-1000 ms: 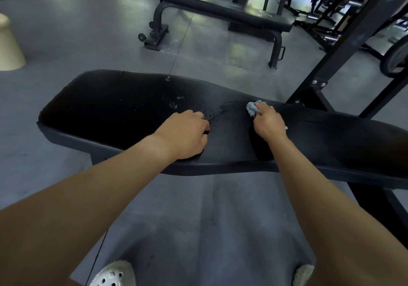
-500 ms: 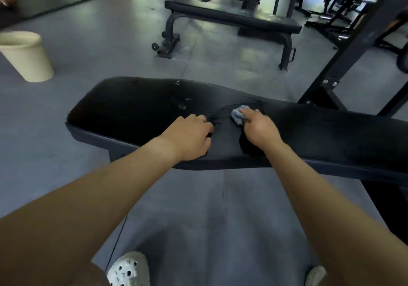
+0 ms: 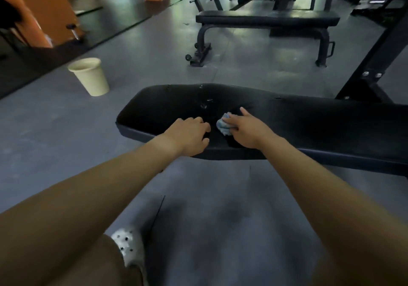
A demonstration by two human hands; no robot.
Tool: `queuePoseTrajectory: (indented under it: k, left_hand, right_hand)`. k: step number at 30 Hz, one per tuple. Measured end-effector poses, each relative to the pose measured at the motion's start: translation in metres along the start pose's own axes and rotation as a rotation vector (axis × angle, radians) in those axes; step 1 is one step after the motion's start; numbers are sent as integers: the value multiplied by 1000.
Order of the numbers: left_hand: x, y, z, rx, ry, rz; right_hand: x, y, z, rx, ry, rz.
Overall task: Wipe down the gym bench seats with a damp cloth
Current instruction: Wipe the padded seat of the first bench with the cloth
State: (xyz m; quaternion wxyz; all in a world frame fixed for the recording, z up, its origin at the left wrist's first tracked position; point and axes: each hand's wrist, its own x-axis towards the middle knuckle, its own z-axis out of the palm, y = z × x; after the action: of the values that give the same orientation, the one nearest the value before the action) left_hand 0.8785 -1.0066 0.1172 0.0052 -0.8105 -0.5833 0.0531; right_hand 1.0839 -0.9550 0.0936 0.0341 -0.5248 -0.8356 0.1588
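Nearest to me, at 7 o'clock low in the view, is my white perforated shoe (image 3: 129, 245) on the grey floor, set back from the bench so I can lean in with both arms stretched out.

At the centre, my left hand (image 3: 189, 136) rests on the near edge of the black bench pad (image 3: 309, 126). Its fingers are curled under and grasp nothing. I judge it is there as a brace, taking my weight while the other hand works.

Just beside it at 3 o'clock, my right hand (image 3: 247, 130) holds the damp blue cloth (image 3: 223, 125) bunched under thumb and fingers, with one finger stretched forward. It presses the cloth flat on the middle of the pad. Bunching a small cloth this way gives firm pressure on one patch.

At 12 o'clock from the left hand there are pale flecks (image 3: 204, 103) on the pad. I cannot tell whether they are droplets or wear, and I'd guess they are the next patch to cover.

Farther off at 10 o'clock a cream bucket (image 3: 90, 77) stands on the floor, well apart from the bench, probably for rinsing. At 1 o'clock a second flat bench (image 3: 267, 18) stands across the floor, likely due a wipe too. A dark rack upright (image 3: 379, 58) rises at 2 o'clock, and an orange pillar (image 3: 44, 9) stands at 11 o'clock.

I can read no brand, label or writing anywhere.
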Motion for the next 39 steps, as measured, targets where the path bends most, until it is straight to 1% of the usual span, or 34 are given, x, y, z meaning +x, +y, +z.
queuePoseTrajectory:
  k: [2,5,7,8,9,10,12,14,15,17,19,21,24,26,27,28,30,35,37,39]
  left_hand:
    - [2,-4,3,-35,38,8]
    - [8,-17,20,-55,145,52]
    - [18,-34,25,-25,187,85]
    - [24,-41,25,-36,192,81]
    - [28,-48,24,-58,190,64]
    - [33,-52,24,-73,185,42]
    - [38,-54,26,-78,195,11]
    - [39,-49,32,-52,225,17]
    - [39,-46,34,-39,242,27]
    - [36,-45,37,-16,265,49]
    - [34,-50,40,3,273,72]
    - [34,-56,43,-4,270,99]
    - [32,-68,46,-22,243,156]
    - [30,-76,48,-31,239,194]
    - [30,-79,48,-34,244,207]
    - [30,-81,48,-37,248,218]
    - [30,-81,49,-38,261,234]
    - [33,-77,48,-31,312,234]
    - [34,-74,47,-56,327,262]
    - [36,-68,46,-86,339,321]
  right_hand:
    - [4,11,2,18,98,115]
    - [18,17,8,-52,303,379]
    - [33,14,10,-68,382,470]
    - [40,9,9,-56,405,470]
    - [49,4,10,-41,418,431]
    - [57,-2,13,-24,416,353]
    - [68,-20,20,12,349,189]
    - [72,-41,25,36,244,51]
    - [72,-48,27,44,205,3]
    - [71,-56,23,60,202,-34]
    - [67,-57,19,99,235,10]
    - [68,-48,19,80,302,89]
    - [69,-29,17,65,441,361]
    - [64,-23,18,33,474,521]
    - [63,-24,19,0,477,555]
    - [63,-27,22,-40,484,554]
    - [63,-36,32,-78,481,475]
    - [50,-66,42,8,376,252]
    - [39,-72,42,53,353,243]
    - [27,-65,45,81,343,273]
